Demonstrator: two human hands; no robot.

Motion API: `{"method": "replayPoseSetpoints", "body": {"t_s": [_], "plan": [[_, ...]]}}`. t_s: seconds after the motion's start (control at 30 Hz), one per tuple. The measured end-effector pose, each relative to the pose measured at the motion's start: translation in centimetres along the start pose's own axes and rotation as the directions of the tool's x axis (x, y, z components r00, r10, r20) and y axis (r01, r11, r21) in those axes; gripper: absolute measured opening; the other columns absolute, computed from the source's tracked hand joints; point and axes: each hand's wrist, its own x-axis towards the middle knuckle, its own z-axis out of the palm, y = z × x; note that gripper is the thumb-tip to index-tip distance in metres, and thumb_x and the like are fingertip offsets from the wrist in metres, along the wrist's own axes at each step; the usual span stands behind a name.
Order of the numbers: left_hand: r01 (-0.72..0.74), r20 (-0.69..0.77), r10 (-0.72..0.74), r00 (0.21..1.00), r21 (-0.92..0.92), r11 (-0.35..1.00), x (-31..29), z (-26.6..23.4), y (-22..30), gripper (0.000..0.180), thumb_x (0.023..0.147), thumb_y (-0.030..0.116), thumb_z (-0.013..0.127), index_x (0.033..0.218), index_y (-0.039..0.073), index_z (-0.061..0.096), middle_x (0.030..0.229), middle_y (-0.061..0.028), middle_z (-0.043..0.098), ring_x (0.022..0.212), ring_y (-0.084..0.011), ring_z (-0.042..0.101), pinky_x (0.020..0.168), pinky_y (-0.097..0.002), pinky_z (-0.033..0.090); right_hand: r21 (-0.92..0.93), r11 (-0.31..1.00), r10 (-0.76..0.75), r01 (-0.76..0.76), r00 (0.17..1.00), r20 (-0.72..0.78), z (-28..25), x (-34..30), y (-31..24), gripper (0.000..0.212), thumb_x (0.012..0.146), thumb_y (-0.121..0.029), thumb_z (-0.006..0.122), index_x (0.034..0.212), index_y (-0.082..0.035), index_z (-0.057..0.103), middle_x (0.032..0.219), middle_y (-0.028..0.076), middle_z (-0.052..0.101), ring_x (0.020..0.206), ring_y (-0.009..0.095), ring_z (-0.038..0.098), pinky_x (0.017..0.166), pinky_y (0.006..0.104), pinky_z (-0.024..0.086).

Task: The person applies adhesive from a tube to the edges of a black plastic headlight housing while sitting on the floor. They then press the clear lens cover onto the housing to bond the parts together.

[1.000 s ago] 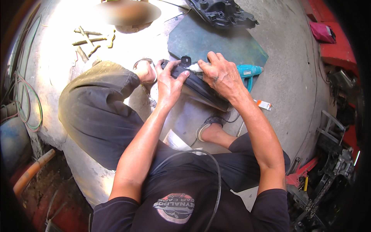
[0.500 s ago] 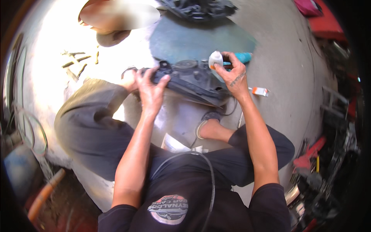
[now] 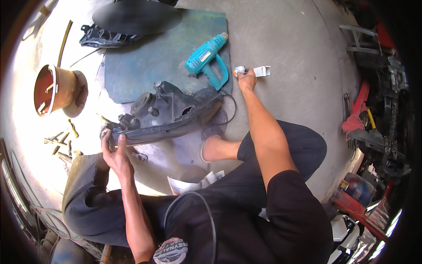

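Note:
A black car headlight housing [image 3: 169, 110] lies tilted across the near edge of a dark green board [image 3: 127, 79], its back with round caps facing up. My left hand [image 3: 118, 156] grips the left end of the housing, thumb on top; some fingers are hidden behind it. Out to the right, low over the floor, my right hand [image 3: 247, 81] is closed on a small white bottle [image 3: 239, 70] with an orange mark. Touching or just beside that hand is a small white box [image 3: 262, 71]. A teal heat gun [image 3: 206, 59] rests on the board, between the housing and the right hand.
Another black headlight part [image 3: 107, 38] sits at the board's far left, partly covered by a dark blurred oval. A rusty metal pot [image 3: 61, 90] and several short sticks [image 3: 61, 143] are at left. Tools and a red jack-like part [image 3: 358, 110] line the right side. Paper [image 3: 189, 185] lies by my legs.
My right hand has moved from above the housing out to the floor beside the box, still with the bottle. My left hand stays on the housing. The whole view has shifted, showing the heat gun fully.

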Motion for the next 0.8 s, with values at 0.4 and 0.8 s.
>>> {"method": "replayPoseSetpoints", "body": {"t_s": [0.4, 0.8], "plan": [[-0.009, 0.047, 0.009, 0.999, -0.007, 1.000, 0.3, 0.4, -0.1, 0.048, 0.101, 0.017, 0.070, 0.141, -0.004, 0.052, 0.114, -0.0152, 0.063, 0.101, -0.0212, 0.066, 0.089, -0.0377, 0.059, -0.193, 0.980, -0.019, 0.043, 0.992, 0.125, 0.9, 0.6, 4.3, 0.032, 0.085, -0.019, 0.079, 0.109, 0.000, 0.070, 0.109, 0.024, 0.074, 0.105, 0.041, 0.070, 0.091, 0.0473, 0.055], [0.055, 0.098, -0.050, 0.994, -0.050, 0.997, 0.5, 0.5, 0.5, 0.051, 0.102, 0.016, 0.068, 0.143, -0.007, 0.047, 0.110, -0.0217, 0.065, 0.096, -0.0272, 0.070, 0.084, -0.0403, 0.063, -0.174, 0.756, -0.368, 0.631, 0.628, 0.686, -23.5, 9.3, 3.9, 0.022, 0.086, -0.015, 0.075, 0.097, 0.004, 0.070, 0.089, 0.018, 0.074, 0.087, 0.031, 0.073, 0.079, 0.0431, 0.056]]}}
